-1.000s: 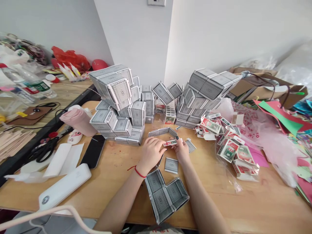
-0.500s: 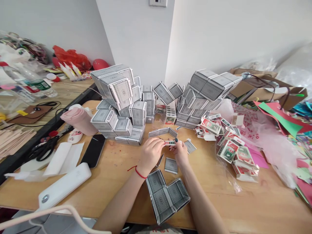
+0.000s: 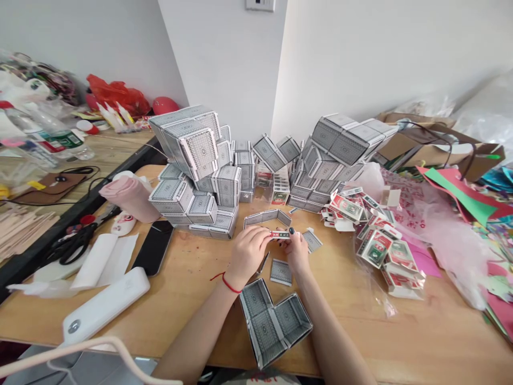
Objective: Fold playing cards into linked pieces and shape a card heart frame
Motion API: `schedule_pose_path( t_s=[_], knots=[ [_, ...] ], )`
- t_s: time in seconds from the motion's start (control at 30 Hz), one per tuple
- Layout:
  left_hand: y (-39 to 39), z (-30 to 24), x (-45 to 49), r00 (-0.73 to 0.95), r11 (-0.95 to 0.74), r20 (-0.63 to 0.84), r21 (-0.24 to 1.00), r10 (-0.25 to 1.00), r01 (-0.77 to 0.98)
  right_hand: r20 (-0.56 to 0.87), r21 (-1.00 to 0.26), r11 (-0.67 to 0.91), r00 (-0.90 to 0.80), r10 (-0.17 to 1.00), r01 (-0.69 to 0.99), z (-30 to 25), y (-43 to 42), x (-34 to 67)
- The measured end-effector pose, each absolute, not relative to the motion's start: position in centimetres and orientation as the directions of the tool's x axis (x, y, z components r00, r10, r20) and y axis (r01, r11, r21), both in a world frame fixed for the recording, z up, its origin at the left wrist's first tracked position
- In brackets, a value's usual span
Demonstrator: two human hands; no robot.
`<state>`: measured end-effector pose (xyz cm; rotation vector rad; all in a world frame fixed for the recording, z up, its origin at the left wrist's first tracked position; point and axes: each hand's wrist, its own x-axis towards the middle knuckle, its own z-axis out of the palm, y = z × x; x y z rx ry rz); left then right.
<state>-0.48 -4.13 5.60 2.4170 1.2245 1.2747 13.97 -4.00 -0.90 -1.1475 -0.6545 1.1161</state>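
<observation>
My left hand (image 3: pixel 248 251) and my right hand (image 3: pixel 298 250) meet above the wooden table (image 3: pixel 188 283), fingers pinched on the two ends of a small red, white and green card box (image 3: pixel 279 234). A red string circles my left wrist. Just below the hands lies a flat grey patterned card piece (image 3: pixel 281 271). An L-shaped tray of open grey patterned boxes (image 3: pixel 274 321) sits near the table's front edge. Behind the hands lies a folded grey strip (image 3: pixel 267 216), and another grey piece (image 3: pixel 312 240) rests to the right.
Stacks of grey patterned boxes (image 3: pixel 196 166) (image 3: pixel 340 147) line the wall. Red and green flat cartons (image 3: pixel 377 235) lie in clear plastic at right. A black phone (image 3: pixel 154 247), white paper, a white case (image 3: pixel 104 305), scissors (image 3: pixel 76 243) and a pink roll (image 3: pixel 130 198) lie left.
Both hands turned the small box slightly and drew a little closer together; the view shifted a touch. Nothing else moved.
</observation>
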Motion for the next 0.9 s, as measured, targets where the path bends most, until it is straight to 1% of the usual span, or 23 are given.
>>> schedule_pose_path(
  t_s=[0.23,0.47,0.67,0.8,0.9],
  knots=[
    [-4.02,5.09,-0.67,0.274,-0.683,0.677,0.459,0.683,0.568,-0.072,-0.954,0.047,0.377,0.923,-0.297,-0.96,-4.24,13.88],
    [-3.96,5.13,-0.69,0.324,-0.656,0.614,0.449,0.720,0.606,-0.038,-0.944,0.096,0.393,0.919,-0.316,-0.87,-4.33,13.97],
    [-3.88,5.06,-0.52,0.336,-0.660,0.605,0.456,0.722,0.597,0.009,-0.948,0.140,0.414,0.910,-0.286,-0.78,-4.23,14.17],
    [-3.87,4.98,-0.50,0.302,-0.652,0.611,0.497,0.731,0.572,-0.023,-0.939,0.114,0.392,0.920,-0.325,-0.93,-4.02,14.25],
    [-3.98,5.11,-0.53,0.283,-0.627,0.595,0.514,0.752,0.585,-0.040,-0.946,0.089,0.384,0.922,-0.312,-1.11,-3.92,14.28]
  ],
)
